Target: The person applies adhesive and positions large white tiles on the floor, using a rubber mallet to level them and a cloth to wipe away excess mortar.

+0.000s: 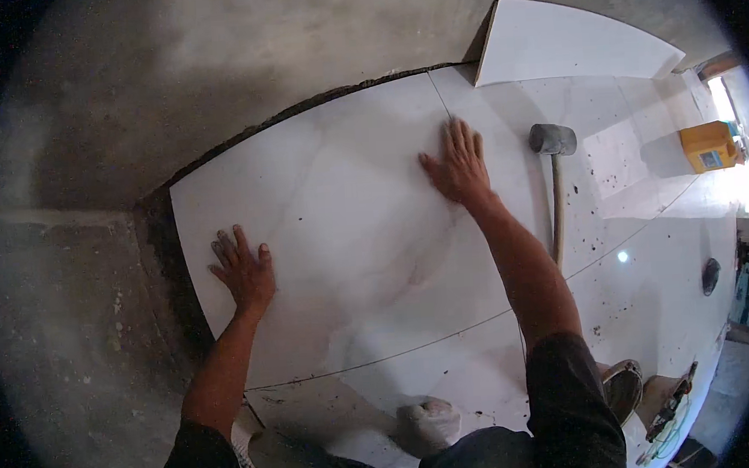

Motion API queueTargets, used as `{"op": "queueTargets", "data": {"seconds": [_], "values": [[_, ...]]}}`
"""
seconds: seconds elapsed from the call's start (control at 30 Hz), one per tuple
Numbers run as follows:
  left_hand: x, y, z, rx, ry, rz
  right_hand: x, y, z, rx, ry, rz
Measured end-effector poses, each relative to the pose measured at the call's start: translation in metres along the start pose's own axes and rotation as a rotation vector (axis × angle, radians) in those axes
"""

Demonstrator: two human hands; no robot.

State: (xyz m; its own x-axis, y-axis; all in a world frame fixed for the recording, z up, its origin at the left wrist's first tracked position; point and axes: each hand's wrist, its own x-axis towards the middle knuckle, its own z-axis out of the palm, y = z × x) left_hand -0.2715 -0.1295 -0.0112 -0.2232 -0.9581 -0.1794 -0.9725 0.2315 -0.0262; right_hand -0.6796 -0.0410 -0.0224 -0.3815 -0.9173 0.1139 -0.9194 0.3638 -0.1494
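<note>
A large white floor tile (331, 228) with faint veining lies in the corner, dark gaps along its two wall sides. My left hand (246, 272) rests on its left part, fingers spread, holding nothing. Near the far right edge of the same tile, my right hand (458, 167) is laid palm down with fingers stretched toward the joint. To the right of that hand a mallet with a dark grey head (552, 140) lies on the neighbouring tile, its wooden handle pointing back toward me and partly hidden by my right forearm.
A white tile piece (573, 43) leans on the far wall. A yellow jug (708, 147) stands at right. A dark round object (710, 276), a bucket (621, 389) and a dark tool (674, 400) are nearer. A whitish rounded thing (436, 421) lies close to me.
</note>
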Motion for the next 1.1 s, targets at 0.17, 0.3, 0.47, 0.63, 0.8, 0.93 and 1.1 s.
{"op": "queueTargets", "data": {"seconds": [0.17, 0.3, 0.47, 0.63, 0.8, 0.93, 1.1], "values": [[-0.001, -0.001, -0.003, 0.004, 0.006, 0.013, 0.084, -0.006, 0.01, 0.057, -0.036, 0.028], [0.002, -0.001, 0.001, -0.025, 0.038, 0.033, 0.098, -0.022, 0.022, 0.019, 0.031, 0.06], [0.0, -0.009, 0.009, 0.038, 0.093, 0.038, 0.098, -0.021, 0.014, 0.031, 0.023, 0.029], [0.0, -0.005, 0.009, 0.008, 0.117, 0.049, 0.097, -0.022, 0.025, 0.026, 0.09, 0.09], [0.0, -0.003, 0.007, -0.003, 0.117, 0.018, 0.074, -0.02, 0.018, 0.054, 0.137, 0.047], [-0.001, -0.003, 0.009, -0.008, 0.133, 0.052, 0.035, -0.02, 0.01, 0.055, 0.145, 0.094], [-0.003, -0.012, 0.014, 0.022, 0.134, 0.014, -0.044, -0.025, -0.02, 0.058, -0.053, 0.189]]}}
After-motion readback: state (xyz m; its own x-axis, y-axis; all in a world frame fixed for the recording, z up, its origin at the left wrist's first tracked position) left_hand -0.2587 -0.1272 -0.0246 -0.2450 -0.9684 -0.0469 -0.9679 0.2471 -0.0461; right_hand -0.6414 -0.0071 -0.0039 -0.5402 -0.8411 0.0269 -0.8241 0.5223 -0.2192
